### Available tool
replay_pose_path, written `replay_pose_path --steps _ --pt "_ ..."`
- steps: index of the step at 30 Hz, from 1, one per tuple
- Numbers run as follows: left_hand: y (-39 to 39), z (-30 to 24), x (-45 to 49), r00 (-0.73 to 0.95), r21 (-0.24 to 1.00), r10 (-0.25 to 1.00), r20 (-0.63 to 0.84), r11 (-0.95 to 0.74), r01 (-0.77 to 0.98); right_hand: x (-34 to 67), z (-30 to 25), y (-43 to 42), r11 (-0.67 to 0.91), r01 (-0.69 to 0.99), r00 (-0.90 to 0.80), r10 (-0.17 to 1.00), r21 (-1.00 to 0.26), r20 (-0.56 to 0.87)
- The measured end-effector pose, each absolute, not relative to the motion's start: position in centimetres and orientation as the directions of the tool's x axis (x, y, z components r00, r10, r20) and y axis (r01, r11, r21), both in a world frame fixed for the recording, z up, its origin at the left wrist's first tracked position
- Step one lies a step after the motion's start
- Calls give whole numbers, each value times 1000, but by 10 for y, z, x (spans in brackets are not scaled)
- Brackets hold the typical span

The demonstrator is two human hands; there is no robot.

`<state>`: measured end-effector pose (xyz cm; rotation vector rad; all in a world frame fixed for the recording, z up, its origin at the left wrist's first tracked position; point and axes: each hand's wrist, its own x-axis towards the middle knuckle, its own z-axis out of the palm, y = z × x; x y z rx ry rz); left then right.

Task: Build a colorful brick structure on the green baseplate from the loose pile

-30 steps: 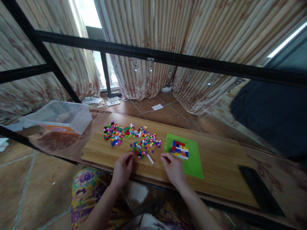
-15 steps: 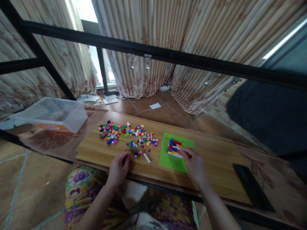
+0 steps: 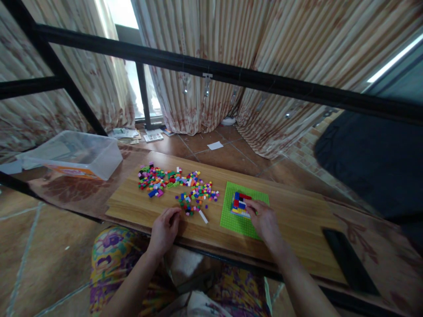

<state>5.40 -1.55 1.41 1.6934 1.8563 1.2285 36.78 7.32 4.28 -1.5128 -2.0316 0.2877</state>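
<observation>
2 hands in view, both at the wooden board (image 3: 304,229). Right hand (image 3: 263,219) is on the brick assembly (image 3: 238,203), which sits on the green baseplate (image 3: 233,226); thumb and forefinger are drawn nearly together at the assembly's 3 o'clock side. Whether a brick sits in that pinch, we can't tell. Left hand (image 3: 165,227) is by the board's near edge, 9 o'clock from the baseplate, loosely curled, no brick visible; we can't see inside the curl. Loose bricks (image 3: 180,181) spread at 10 o'clock, 1 long white brick (image 3: 203,216) at 9.

Our read: step in hand is fitting or adjusting bricks on the assembly. Next move calls for square alignment and a straight press, neighbours undisturbed.

Hard to make out: right hand hides the assembly's 3 o'clock side, so we can't count layers. Small bricks blur together. Forearms (image 3: 135,277) are cut off at 7 and 5 o'clock.
</observation>
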Motion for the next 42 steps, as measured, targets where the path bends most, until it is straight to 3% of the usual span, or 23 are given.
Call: replay_pose_path --steps 27,42 --pt "-17 12 55 -213 759 929 303 -100 643 366 41 73 351 774 -176 919 -527 354" --pt "-17 11 56 -209 745 927 310 -100 660 361 43 75 223 723 -77 967 -654 245"
